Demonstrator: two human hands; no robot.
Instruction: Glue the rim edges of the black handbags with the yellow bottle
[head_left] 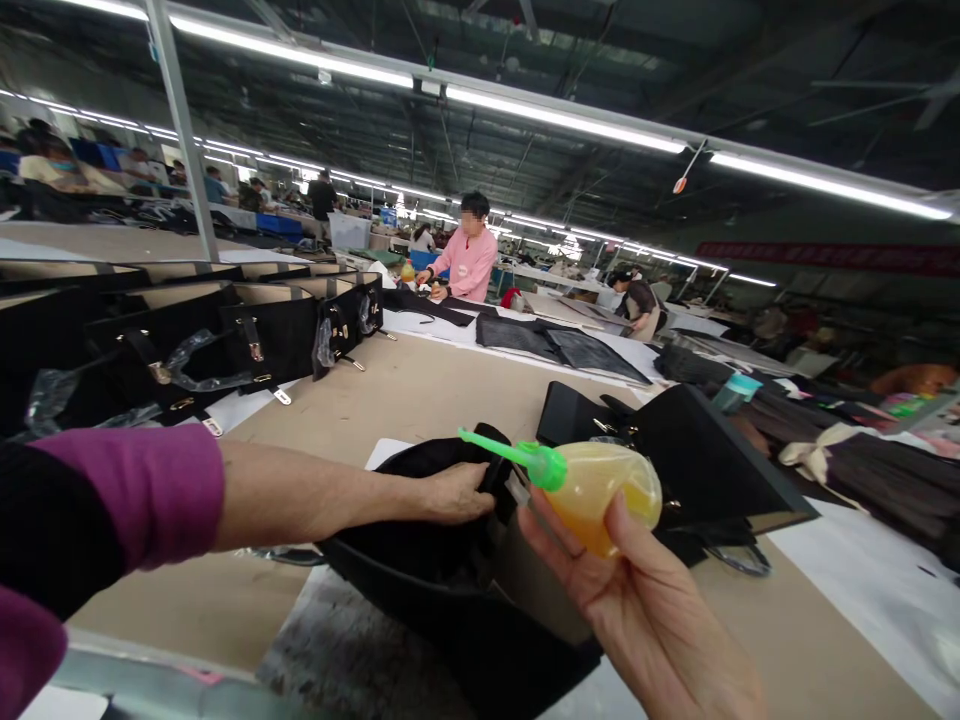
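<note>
In my right hand [600, 570] is a squeeze bottle [607, 490] of yellowish liquid with a green nozzle, tilted so the tip points up and left. My left hand [457, 493] reaches into an open black bag [465, 630], its fingers closed on the black lining [497, 470] near the far edge. The bag's mouth faces up toward me, and a beige inner panel shows on its right side. Beneath the bag lies a stained grey board [345, 650].
Several black handbags [277, 340] with metal clasps and plastic-wrapped handles stand in rows at the left. Another black bag [697, 450] lies open at the right. Across the brown-covered table [420, 380] are flat black panels [555, 340] and a co-worker in pink [472, 262].
</note>
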